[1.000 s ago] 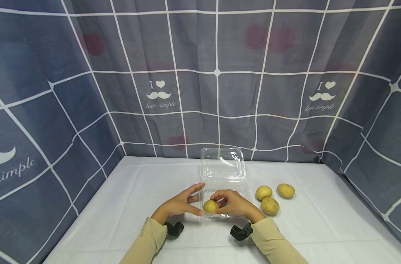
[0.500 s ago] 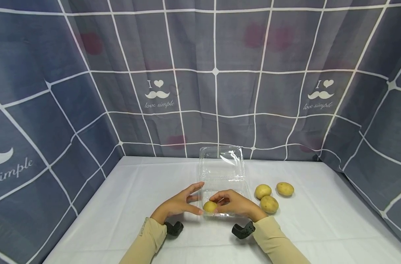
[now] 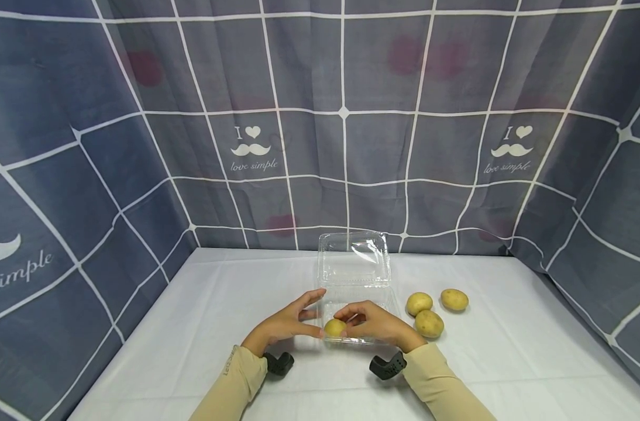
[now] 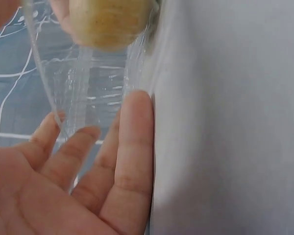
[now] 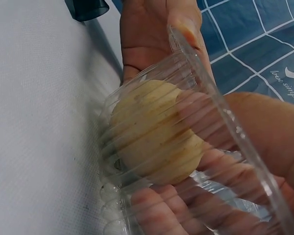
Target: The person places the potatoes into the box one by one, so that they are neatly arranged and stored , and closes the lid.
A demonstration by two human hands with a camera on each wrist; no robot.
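Observation:
A clear plastic clamshell container (image 3: 384, 297) lies on the white cloth, its hinged lid (image 3: 354, 260) raised at the back. In its front left corner is a potato (image 3: 334, 328), which my right hand (image 3: 375, 324) pinches between thumb and fingers. The right wrist view shows this potato (image 5: 154, 132) low down behind the ribbed clear wall. My left hand (image 3: 287, 321) is at the container's left side, thumb by the front corner and fingers fairly straight along the wall. From the left wrist, the fingers (image 4: 132, 156) lie against the clear side, low by the cloth.
Three more potatoes lie right of the container: two close together, one behind (image 3: 419, 304) and one in front (image 3: 429, 324), and one (image 3: 454, 300) farther right. A white cloth (image 3: 236, 280) covers the table. Dark checked curtains (image 3: 309, 146) stand at the back and both sides.
The potato sits a touch lower in the container's front left corner. Both hands stay in almost the same places, and the head view shifts slightly.

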